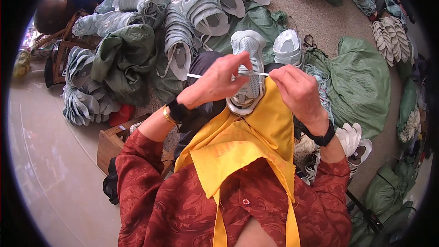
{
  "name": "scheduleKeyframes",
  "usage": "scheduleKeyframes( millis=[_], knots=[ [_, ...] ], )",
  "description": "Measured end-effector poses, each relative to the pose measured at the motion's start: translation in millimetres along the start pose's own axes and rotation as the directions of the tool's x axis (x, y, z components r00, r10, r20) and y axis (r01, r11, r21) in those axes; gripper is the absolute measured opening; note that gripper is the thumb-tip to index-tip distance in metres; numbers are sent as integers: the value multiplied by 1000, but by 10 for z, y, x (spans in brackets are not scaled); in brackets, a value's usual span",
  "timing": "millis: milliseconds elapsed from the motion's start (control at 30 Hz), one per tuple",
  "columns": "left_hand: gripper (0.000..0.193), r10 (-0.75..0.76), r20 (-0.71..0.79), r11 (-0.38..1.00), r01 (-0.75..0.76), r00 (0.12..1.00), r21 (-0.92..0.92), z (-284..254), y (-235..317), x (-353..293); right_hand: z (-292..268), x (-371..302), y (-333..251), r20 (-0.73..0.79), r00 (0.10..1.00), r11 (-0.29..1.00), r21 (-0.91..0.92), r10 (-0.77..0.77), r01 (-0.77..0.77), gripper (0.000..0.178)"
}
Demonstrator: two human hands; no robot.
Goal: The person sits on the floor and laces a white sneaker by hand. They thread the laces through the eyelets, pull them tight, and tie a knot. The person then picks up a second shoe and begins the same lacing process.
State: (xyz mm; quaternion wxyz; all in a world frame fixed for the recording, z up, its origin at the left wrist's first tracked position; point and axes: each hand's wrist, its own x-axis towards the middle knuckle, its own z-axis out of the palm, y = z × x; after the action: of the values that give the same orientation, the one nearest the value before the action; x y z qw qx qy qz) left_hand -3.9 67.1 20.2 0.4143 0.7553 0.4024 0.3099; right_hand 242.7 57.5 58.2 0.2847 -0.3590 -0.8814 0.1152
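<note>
Shoe (247, 71), pale grey with a mesh upper: I see it sole-down on the yellow apron (256, 137) over the lap, toe pointing away, directly under both hands.

Left hand (215, 84): my view shows its grip pressed together, thumb and fingers pinching the white lace (256, 72) just left of the shoe's eyelets, with a loose lace end trailing further left.

Right hand (297, 92): grip also closed, pinching the other end of the same lace at the shoe's right edge. I judge the lace is drawn taut across the shoe so it can be fed through the eyelets, and the apron cradles the shoe to steady it.

Second shoe (288, 48): same colour, just beyond the held shoe to its right.

Stacked shoes (201, 13): rows piled on the floor beyond the shoe and to its left.

Green sacks (361, 87): right of the shoe, and more left of it.

Wooden stool (112, 142): left of the shoe, below it in view.

Hidden: the shoe's heel sits behind the hands; the eyelets are too small to count; the rim is dark and cut off.
</note>
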Motion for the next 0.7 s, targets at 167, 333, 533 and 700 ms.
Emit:
scheduleKeyframes(
  millis=[167,333,533,700],
  knots=[
    [15,-99,174,954,144,980,-265,25,64,125,-50,-8,-96,-74,996,993,107,54,-46,17],
    [11,-181,118,800,216,976,-559,-320,98,60,-108,-276,70,-49,936,911,254,347,-325,13],
    [14,-230,-13,810,184,973,-556,-718,97,-162,-171,-635,307,27,841,807,264,541,-528,14],
    [17,-304,-68,793,213,950,-570,-858,-58,-267,-142,-828,419,1,868,856,166,496,-489,15]
  ],
)
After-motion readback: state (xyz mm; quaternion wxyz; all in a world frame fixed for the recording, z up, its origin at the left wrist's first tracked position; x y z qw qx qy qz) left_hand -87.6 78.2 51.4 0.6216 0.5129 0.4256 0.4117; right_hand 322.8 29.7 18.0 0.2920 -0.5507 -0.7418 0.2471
